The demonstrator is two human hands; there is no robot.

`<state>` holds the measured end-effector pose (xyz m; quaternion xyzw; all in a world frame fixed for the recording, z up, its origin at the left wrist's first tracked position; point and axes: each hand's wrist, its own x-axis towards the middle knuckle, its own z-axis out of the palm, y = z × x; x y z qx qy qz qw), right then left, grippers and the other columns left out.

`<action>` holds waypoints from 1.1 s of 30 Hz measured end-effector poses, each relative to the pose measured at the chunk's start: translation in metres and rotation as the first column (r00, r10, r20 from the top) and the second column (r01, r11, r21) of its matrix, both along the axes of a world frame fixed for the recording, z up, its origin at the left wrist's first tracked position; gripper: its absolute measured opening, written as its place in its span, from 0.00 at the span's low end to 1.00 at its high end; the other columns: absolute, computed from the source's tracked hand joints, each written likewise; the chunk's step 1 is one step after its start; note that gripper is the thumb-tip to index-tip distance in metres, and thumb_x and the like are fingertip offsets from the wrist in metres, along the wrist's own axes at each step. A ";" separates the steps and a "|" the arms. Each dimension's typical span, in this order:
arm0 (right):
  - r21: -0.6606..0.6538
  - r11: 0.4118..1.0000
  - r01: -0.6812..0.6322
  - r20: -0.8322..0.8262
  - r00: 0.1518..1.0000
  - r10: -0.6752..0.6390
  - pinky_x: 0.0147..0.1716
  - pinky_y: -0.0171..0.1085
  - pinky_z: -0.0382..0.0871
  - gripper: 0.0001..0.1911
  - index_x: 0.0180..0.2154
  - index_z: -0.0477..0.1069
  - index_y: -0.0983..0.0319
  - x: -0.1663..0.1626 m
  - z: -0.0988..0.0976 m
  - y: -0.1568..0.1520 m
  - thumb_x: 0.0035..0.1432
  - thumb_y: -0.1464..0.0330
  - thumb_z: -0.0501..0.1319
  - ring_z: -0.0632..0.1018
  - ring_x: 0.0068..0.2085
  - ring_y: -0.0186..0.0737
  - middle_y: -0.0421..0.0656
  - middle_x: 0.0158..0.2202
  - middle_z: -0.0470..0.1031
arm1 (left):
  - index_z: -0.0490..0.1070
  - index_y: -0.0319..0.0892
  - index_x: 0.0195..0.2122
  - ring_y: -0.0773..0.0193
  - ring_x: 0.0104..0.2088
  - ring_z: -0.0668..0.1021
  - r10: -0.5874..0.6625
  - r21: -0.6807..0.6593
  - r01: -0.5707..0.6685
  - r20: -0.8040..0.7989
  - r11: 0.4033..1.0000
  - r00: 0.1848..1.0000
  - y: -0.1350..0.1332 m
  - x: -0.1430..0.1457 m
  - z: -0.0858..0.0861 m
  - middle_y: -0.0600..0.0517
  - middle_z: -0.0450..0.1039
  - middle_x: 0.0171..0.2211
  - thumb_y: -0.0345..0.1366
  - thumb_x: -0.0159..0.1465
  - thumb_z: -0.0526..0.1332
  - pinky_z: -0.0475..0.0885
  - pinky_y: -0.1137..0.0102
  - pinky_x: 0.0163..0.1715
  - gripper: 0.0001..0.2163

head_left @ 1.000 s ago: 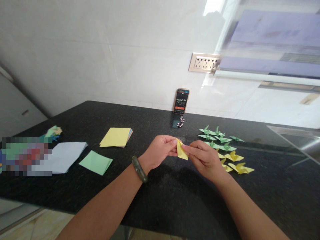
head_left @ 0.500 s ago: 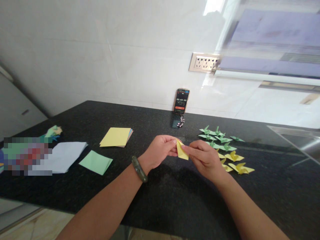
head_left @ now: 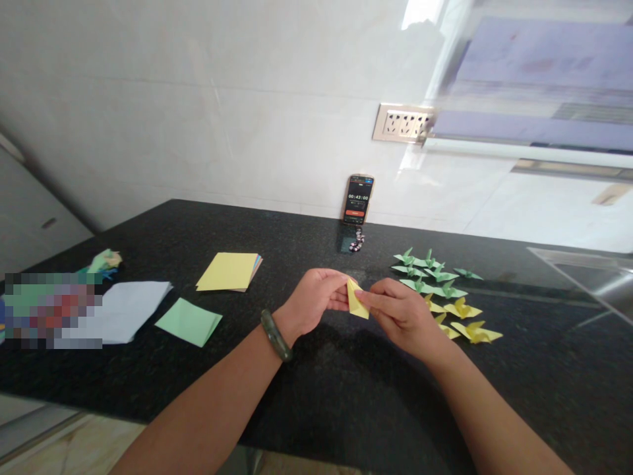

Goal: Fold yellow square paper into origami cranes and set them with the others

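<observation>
A small folded yellow paper is pinched between both my hands just above the black counter. My left hand, with a dark green bangle on its wrist, grips the paper's left side with closed fingers. My right hand pinches its right side with thumb and forefinger. To the right of my right hand lie several finished paper cranes, green ones farther back and yellow ones nearer.
A stack of coloured paper sheets with yellow on top lies left of my hands, a green sheet and white sheets farther left. A phone showing a timer leans on the tiled wall. A sink edge is at right.
My hands have shifted the yellow paper slightly left and my right fingers have slid along its edge. The phone timer has advanced.
</observation>
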<state>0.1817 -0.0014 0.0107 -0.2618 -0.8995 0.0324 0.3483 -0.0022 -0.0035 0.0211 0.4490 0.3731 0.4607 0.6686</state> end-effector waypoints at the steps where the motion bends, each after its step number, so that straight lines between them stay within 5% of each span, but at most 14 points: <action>1: 0.000 1.000 0.001 0.000 1.000 -0.001 0.28 0.34 0.65 0.17 0.47 0.70 0.57 0.000 0.000 0.000 0.58 0.76 0.52 0.69 0.31 0.35 0.44 0.31 0.67 | 0.73 0.33 0.26 0.66 0.24 0.76 -0.003 -0.001 0.003 0.001 1.000 1.000 0.000 0.000 0.000 0.47 0.74 0.21 0.41 0.54 0.60 0.70 0.72 0.27 0.13; 11: -0.010 1.000 0.016 0.020 1.000 -0.016 0.29 0.35 0.64 0.15 0.45 0.72 0.58 -0.002 0.000 -0.001 0.58 0.74 0.53 0.69 0.31 0.35 0.44 0.31 0.67 | 0.72 0.34 0.25 0.67 0.23 0.75 0.146 0.025 -0.145 -0.040 0.989 0.989 -0.002 0.008 -0.005 0.49 0.73 0.22 0.42 0.49 0.66 0.71 0.71 0.26 0.13; 16: -0.221 0.975 -0.018 -0.196 0.980 -0.027 0.29 0.35 0.66 0.09 0.36 0.75 0.59 -0.010 -0.001 -0.004 0.57 0.69 0.56 0.71 0.32 0.36 0.44 0.32 0.68 | 0.72 0.35 0.25 0.67 0.23 0.75 0.196 0.042 -0.194 -0.038 0.980 0.980 0.000 0.010 -0.007 0.51 0.73 0.22 0.39 0.51 0.65 0.72 0.70 0.27 0.10; 19: -0.457 0.889 0.011 -0.393 0.895 -0.213 0.29 0.35 0.67 0.10 0.28 0.71 0.62 -0.017 -0.003 -0.005 0.57 0.65 0.57 0.71 0.29 0.35 0.42 0.27 0.69 | 0.72 0.36 0.25 0.67 0.23 0.75 0.211 0.071 -0.207 -0.058 0.976 0.976 0.000 0.011 -0.009 0.52 0.73 0.22 0.37 0.51 0.64 0.72 0.69 0.27 0.08; 23: -0.786 0.611 -0.093 -0.403 0.826 -0.393 0.20 0.31 0.65 0.14 0.27 0.68 0.64 -0.021 -0.006 -0.003 0.48 0.58 0.63 0.68 0.22 0.30 0.37 0.21 0.67 | 0.72 0.37 0.25 0.66 0.24 0.74 0.225 0.127 -0.212 -0.098 0.969 0.969 -0.001 0.012 -0.011 0.52 0.72 0.22 0.37 0.53 0.62 0.72 0.69 0.28 0.07; 26: -0.865 0.464 -0.191 -0.402 0.816 -0.415 0.18 0.29 0.64 0.17 0.25 0.69 0.65 -0.020 -0.008 -0.002 0.45 0.57 0.65 0.67 0.20 0.28 0.37 0.20 0.67 | 0.73 0.37 0.25 0.67 0.23 0.73 0.234 0.194 -0.203 -0.156 0.960 0.960 -0.002 0.012 -0.013 0.52 0.72 0.22 0.38 0.54 0.61 0.70 0.70 0.26 0.08; 29: -0.885 0.406 -0.226 -0.403 0.810 -0.426 0.17 0.27 0.63 0.16 0.24 0.70 0.65 -0.019 -0.008 -0.001 0.43 0.58 0.66 0.66 0.19 0.26 0.36 0.18 0.66 | 0.73 0.38 0.26 0.67 0.23 0.72 0.245 0.251 -0.189 -0.215 0.949 0.945 -0.002 0.012 -0.014 0.52 0.72 0.22 0.39 0.54 0.61 0.68 0.72 0.25 0.09; 33: -0.888 0.406 -0.215 -0.395 0.808 -0.437 0.17 0.28 0.63 0.16 0.23 0.71 0.65 -0.019 -0.007 -0.001 0.42 0.58 0.67 0.66 0.19 0.26 0.36 0.17 0.67 | 0.73 0.37 0.26 0.67 0.22 0.71 0.271 0.288 -0.189 -0.280 0.939 0.921 -0.002 0.012 -0.014 0.52 0.71 0.21 0.40 0.55 0.59 0.66 0.73 0.23 0.10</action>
